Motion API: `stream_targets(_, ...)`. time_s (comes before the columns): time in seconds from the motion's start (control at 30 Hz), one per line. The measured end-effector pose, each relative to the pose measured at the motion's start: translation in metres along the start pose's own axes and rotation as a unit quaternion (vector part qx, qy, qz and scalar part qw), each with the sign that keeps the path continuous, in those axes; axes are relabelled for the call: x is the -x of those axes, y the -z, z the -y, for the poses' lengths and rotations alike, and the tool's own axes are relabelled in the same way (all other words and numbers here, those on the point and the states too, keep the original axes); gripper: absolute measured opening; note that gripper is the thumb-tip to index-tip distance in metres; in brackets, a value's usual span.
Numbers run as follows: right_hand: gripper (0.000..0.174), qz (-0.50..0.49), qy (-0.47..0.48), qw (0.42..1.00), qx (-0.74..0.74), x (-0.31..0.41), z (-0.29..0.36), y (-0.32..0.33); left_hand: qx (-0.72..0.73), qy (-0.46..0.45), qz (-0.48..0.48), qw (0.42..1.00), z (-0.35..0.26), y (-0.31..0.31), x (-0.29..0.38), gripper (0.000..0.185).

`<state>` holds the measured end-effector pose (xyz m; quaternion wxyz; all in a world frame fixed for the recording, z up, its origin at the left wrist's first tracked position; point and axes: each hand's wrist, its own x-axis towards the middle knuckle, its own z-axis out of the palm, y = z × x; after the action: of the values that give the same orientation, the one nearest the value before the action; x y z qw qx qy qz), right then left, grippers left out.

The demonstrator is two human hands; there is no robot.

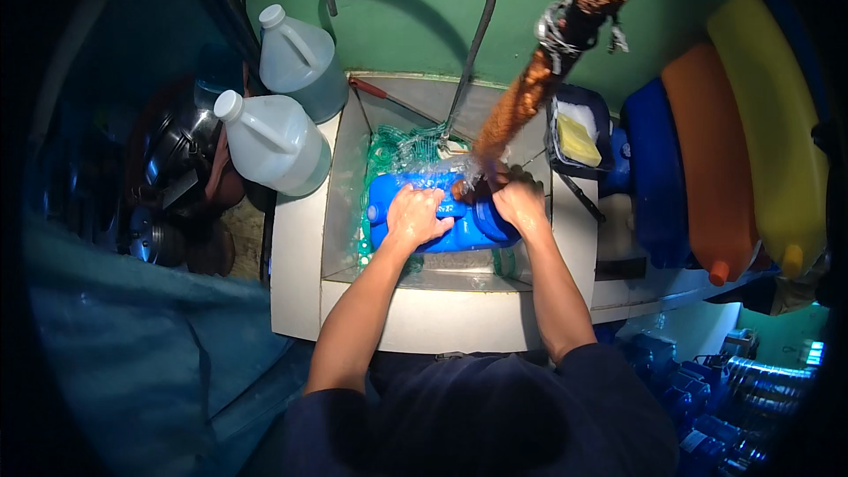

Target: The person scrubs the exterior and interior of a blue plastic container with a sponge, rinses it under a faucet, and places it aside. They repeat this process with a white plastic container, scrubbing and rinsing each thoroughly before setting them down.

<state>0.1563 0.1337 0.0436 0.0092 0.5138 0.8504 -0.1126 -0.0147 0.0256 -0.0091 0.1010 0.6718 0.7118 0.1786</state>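
Note:
A blue plastic container [434, 238] lies on its side in the tiled sink [348, 205]. My left hand [415, 213] holds it from above, with the fingers over its upper part. At its right end, next to a round blue collar [491, 220], my right hand [520, 204] is closed on the container. The fingertips of that hand are dark and partly hidden. A brown-wrapped pipe or hose [523, 103] slants down to the container, blurred near its lower end. Water splashes over the blue plastic, and both hands look wet.
Two translucent jugs [278, 146] stand on the left ledge. Green netting [404, 142] lines the sink, with a red-handled tool [368, 87] at its back corner. To the right are a black tray [560, 146] holding a yellow sponge [578, 139], a knife [583, 197] and large coloured containers [712, 159].

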Motion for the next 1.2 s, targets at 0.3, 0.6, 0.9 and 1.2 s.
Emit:
stream_targets(0.3, 0.044, -0.039, 0.165, 0.977, -0.126, -0.033, -0.020, -0.021, 0.015, 0.011, 0.012, 1.000, 0.003, 0.001, -0.008, 0.040)
stream_targets(0.6, 0.039, -0.040, 0.273, 0.950, -0.146, -0.018, -0.020, -0.009, -0.003, 0.051, 0.105, 0.993, 0.007, 0.014, -0.034, 0.047)
stream_targets(0.9, 0.031, -0.080, 0.191, 0.978, -0.033, 0.059, -0.052, 0.001, -0.006, 0.047, 0.134, 0.990, 0.008, 0.018, -0.037, 0.048)
stream_targets(1.2, 0.026, -0.116, 0.055, 0.946, -0.298, -0.015, -0.093, -0.031, -0.018, 0.000, 0.086, 0.996, 0.010, 0.013, -0.031, 0.044)
